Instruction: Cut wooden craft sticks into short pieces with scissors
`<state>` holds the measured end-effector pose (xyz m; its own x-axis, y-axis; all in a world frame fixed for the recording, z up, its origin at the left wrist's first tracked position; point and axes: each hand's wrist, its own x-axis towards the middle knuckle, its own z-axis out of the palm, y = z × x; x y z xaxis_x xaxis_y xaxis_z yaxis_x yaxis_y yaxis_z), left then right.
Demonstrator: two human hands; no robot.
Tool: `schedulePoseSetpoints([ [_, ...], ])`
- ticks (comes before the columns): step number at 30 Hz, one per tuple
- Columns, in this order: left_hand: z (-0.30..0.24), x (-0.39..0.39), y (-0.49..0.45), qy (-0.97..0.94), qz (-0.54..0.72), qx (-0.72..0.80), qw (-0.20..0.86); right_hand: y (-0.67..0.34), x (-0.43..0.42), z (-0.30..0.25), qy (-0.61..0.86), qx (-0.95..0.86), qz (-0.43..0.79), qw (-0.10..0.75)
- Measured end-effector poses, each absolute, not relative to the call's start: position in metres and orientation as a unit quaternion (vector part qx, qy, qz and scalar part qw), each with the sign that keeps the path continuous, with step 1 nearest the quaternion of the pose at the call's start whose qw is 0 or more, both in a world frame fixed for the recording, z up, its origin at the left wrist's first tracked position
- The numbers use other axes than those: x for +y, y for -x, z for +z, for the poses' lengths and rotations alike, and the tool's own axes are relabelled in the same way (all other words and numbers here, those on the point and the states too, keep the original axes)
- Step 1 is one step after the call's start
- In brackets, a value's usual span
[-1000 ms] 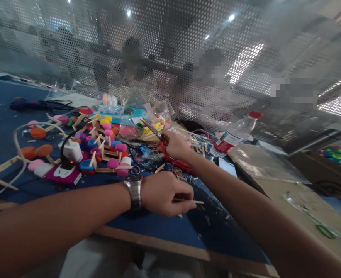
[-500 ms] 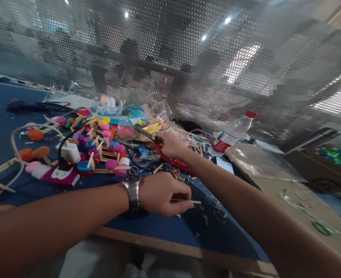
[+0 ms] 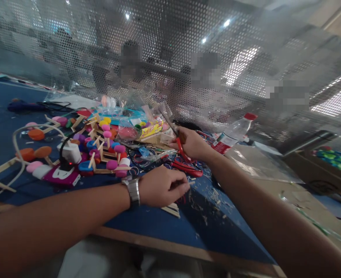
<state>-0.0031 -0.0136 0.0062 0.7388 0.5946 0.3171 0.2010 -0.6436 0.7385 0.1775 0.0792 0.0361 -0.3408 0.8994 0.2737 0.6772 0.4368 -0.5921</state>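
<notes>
My right hand [image 3: 192,143] is closed around red-handled scissors [image 3: 182,151], whose dark blades point up and away over the pile of materials. Lower and nearer the table's front edge is my left hand [image 3: 163,187], wearing a metal watch on its wrist. Its fingers are curled with the thumb close to the index finger; whether anything is pinched there cannot be made out. Several short wooden sticks [image 3: 172,209] lie on the blue tabletop just below it. A red-handled tool [image 3: 187,168] lies between the two hands.
Joined sticks with coloured caps [image 3: 96,150] spread on the left, beside a white plug adapter [image 3: 72,152] on a purple block [image 3: 61,175]. A plastic bottle [image 3: 231,133] leans right, near a cardboard box [image 3: 321,170]. A perforated screen [image 3: 164,58] stands behind.
My right hand has moved right with the scissors, their blades turning more upward. The thin stick that stuck out of my left fingers no longer shows there; short sticks now show below that hand.
</notes>
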Motion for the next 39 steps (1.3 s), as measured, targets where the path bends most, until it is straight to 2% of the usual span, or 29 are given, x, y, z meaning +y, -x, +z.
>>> schedulePoseSetpoints([
  [5,0.004,-0.01,0.0,-0.786,0.331,0.279,0.441,-0.203,0.032,0.046,0.492,-0.739,0.296,0.352],
  [11,0.003,-0.009,0.0,-0.735,0.316,0.269,0.537,-0.219,-0.013,0.041,0.468,-0.691,0.378,0.402],
  [18,0.009,-0.014,0.001,-0.752,0.276,0.266,0.536,-0.221,-0.029,0.029,0.433,-0.674,0.427,0.42],
  [26,0.008,-0.015,0.0,-0.778,0.224,0.257,0.527,-0.22,-0.031,0.021,0.416,-0.678,0.428,0.43],
  [33,0.008,-0.017,0.0,-0.777,0.207,0.256,0.537,-0.219,-0.034,0.019,0.431,-0.641,0.403,0.49],
  [39,0.005,-0.017,-0.001,-0.77,0.207,0.256,0.547,-0.219,-0.034,0.015,0.429,-0.644,0.404,0.487],
])
